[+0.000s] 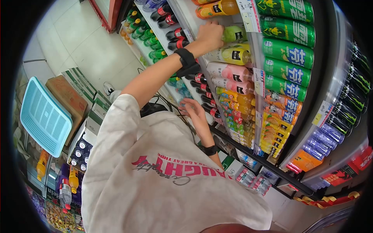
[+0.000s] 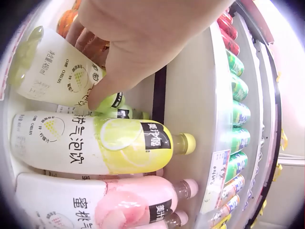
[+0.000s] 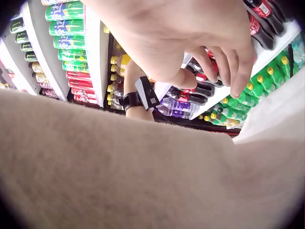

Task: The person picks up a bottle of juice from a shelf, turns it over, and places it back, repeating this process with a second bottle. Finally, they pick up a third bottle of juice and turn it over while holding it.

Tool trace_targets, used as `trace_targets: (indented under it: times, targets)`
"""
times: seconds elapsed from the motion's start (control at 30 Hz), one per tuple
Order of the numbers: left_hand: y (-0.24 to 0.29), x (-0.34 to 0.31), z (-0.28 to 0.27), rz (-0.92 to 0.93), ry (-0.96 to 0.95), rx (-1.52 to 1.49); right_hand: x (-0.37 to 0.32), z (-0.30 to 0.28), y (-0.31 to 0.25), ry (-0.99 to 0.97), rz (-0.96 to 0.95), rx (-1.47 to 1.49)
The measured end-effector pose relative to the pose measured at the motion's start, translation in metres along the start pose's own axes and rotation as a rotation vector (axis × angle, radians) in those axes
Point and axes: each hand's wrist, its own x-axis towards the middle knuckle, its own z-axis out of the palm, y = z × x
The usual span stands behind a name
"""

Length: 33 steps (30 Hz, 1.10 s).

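My left hand (image 1: 210, 35) reaches into the drinks shelf and holds a green grape drink bottle (image 1: 234, 34). In the left wrist view the thumb of this hand (image 2: 147, 40) lies along the near side of the bottle (image 2: 52, 71), which tilts, and the other fingers are partly hidden behind it. A yellow lemon drink bottle (image 2: 138, 145) lies beside it in view, then a pink peach one (image 2: 133, 200). My right hand (image 1: 196, 112) hangs in front of the lower shelves, its fingers loosely bent and holding nothing; cola bottles (image 3: 200, 90) show behind this hand (image 3: 190, 38).
Green cans (image 1: 285, 50) stand on the neighbouring shelf behind a price-tag rail (image 1: 250, 15). Black energy drink cans (image 1: 353, 93) are farther right. On the other side are a light blue plastic basket (image 1: 44, 116), a cardboard box (image 1: 68, 99) and tiled floor (image 1: 89, 35).
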Motion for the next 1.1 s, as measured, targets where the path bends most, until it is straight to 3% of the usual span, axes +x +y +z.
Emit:
trace_targets:
  times: [0.17,0.47,0.77,0.87,1.1]
  targets:
    - [0.004,-0.012,-0.019,0.052,-0.066,0.021,0.000,0.002,-0.001,-0.002,-0.002,0.005]
    - [-0.023,-0.011,-0.006,0.306,0.199,-0.240,0.005,0.003,0.002,-0.009,0.007,0.020]
    - [-0.025,0.024,0.041,0.446,0.026,-0.529,0.007,0.008,-0.002,-0.010,0.004,0.043]
    - [-0.025,0.043,0.061,0.513,0.127,-0.422,0.006,0.008,-0.007,0.010,0.003,0.042]
    - [-0.035,0.044,0.058,0.406,-0.066,-0.469,0.008,0.008,-0.005,0.020,-0.006,0.034]
